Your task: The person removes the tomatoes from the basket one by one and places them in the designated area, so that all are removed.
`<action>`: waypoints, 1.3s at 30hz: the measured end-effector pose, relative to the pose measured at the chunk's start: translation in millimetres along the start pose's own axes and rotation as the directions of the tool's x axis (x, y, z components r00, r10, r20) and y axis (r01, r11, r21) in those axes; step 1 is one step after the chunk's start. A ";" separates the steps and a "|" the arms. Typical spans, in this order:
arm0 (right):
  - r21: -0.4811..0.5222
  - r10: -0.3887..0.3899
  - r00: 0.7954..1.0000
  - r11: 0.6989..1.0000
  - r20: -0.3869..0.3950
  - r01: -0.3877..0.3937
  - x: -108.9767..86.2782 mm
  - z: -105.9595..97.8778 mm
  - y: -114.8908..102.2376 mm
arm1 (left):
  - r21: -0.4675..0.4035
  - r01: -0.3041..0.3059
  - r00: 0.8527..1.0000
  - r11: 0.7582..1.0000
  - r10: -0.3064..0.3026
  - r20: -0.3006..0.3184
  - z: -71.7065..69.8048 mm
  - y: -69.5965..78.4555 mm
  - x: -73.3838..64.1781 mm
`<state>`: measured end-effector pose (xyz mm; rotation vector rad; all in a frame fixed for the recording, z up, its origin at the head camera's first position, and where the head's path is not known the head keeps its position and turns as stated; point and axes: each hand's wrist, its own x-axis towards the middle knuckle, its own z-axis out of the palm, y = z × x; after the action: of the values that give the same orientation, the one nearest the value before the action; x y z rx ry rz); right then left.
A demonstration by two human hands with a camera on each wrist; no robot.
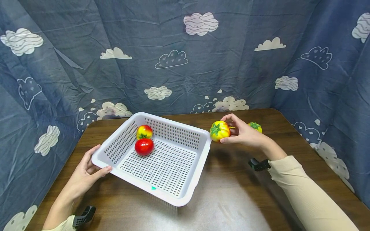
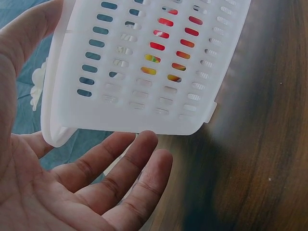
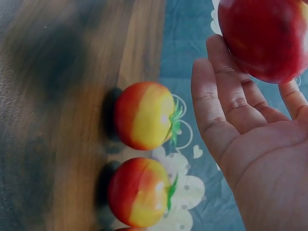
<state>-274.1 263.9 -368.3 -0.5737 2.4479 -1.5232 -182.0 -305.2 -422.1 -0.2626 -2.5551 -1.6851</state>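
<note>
In the head view, my left hand point(image 1: 83, 173) grips the left corner of a white plastic basket point(image 1: 195, 175), its thumb on the rim. The left wrist view shows fingers point(image 2: 139, 190) beside the basket's perforated wall point(image 2: 139, 118). Inside the basket, at its left, a red-and-yellow toy tomato point(image 1: 144, 131) touches a red one point(image 1: 144, 147). My right hand point(image 1: 245, 133) holds a yellow-and-red toy tomato point(image 1: 218, 131) with a green leafy top, just beyond the basket's right rim. Another toy tomato point(image 1: 256, 126) is partly hidden behind this hand.
The right wrist view has two toy tomatoes, one upper point(image 3: 144, 115) and one lower point(image 3: 139, 192), on the brown wooden table point(image 1: 231, 199), with a sliver of another at the bottom edge. A dark blue cloud-print curtain point(image 1: 173, 35) hangs behind the table and at both sides.
</note>
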 end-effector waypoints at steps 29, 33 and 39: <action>-0.012 0.079 0.997 0.997 0.004 -0.079 -13.8 -1.4 51.6 | 0.039 -0.003 1.000 0.999 0.003 0.007 -0.4 2.9 -1.0; -0.038 0.090 0.996 0.995 0.001 -0.090 -14.1 1.4 57.1 | 0.037 -0.006 1.000 0.999 0.005 0.004 0.0 2.6 -1.1; -0.076 0.075 0.997 0.994 0.002 -0.075 -13.5 4.6 64.4 | 0.025 -0.006 1.000 1.000 0.006 0.006 -0.1 3.0 -0.5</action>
<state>-274.3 291.2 -428.4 -0.4920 2.5027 -1.4045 -181.0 -304.1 -419.4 -0.2736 -2.5753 -1.6517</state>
